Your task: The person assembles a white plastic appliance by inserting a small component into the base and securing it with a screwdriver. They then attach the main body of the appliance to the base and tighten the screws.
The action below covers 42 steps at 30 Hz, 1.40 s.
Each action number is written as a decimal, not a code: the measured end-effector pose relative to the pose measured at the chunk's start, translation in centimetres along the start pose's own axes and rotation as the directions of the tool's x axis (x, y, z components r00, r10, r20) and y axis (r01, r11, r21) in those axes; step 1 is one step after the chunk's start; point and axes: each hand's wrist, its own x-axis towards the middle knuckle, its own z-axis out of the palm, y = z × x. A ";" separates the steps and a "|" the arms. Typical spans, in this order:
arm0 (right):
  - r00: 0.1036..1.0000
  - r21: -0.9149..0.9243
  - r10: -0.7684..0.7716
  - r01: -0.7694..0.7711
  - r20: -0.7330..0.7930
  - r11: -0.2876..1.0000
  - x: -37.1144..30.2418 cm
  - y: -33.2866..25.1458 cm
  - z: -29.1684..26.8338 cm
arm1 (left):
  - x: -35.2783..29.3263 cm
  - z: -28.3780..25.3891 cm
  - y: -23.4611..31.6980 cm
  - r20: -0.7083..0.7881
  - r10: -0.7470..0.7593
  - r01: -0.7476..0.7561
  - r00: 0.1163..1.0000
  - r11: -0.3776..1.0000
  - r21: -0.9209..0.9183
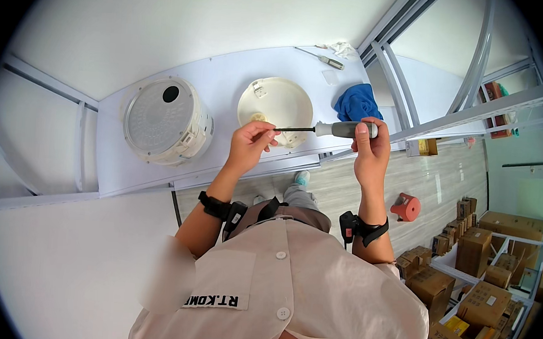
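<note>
A screwdriver (338,130) with a grey handle and dark shaft is held level in front of me. My right hand (373,152) is closed around the handle's end. With finger and thumb, my left hand (250,144) pinches at the tip of the shaft; whether a small part is there too cannot be made out. Just beyond the shaft lies a round cream-coloured shallow cover (285,99), its inside facing up, with a small yellowish piece (258,116) at its near left edge. Left of it stands a white round drum-shaped housing (162,122) with a dark round hole on top.
A blue cloth (357,102) lies right of the cover. Farther back are a second screwdriver (323,59) and a crumpled white cloth (341,48). Metal frame bars edge the white table (140,177). A red stool (406,207) and stacked cardboard boxes (426,288) stand to the right.
</note>
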 end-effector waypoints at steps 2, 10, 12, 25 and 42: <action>1.000 -0.012 -0.012 0.012 -0.007 1.000 0.2 0.0 -0.1 | 0.3 0.1 -0.5 -0.003 -0.007 0.007 1.000 0.999 0.046; 1.000 -0.048 -0.021 0.020 -0.023 0.999 0.8 0.7 -0.7 | 1.0 0.9 -1.5 0.005 -0.010 0.010 1.000 0.997 0.076; 1.000 -0.027 -0.001 0.001 -0.007 1.000 1.2 0.8 -1.0 | 1.2 1.1 -1.5 0.004 -0.015 0.015 1.000 0.996 0.083; 0.997 -0.041 0.005 -0.002 0.077 0.999 4.2 1.2 -0.4 | 1.8 1.3 -0.2 0.075 0.062 -0.092 0.995 0.858 0.506; 0.966 -0.242 -0.025 0.090 0.257 0.966 7.4 2.2 0.1 | 3.6 2.3 -1.0 0.126 0.117 -0.171 0.985 0.577 0.798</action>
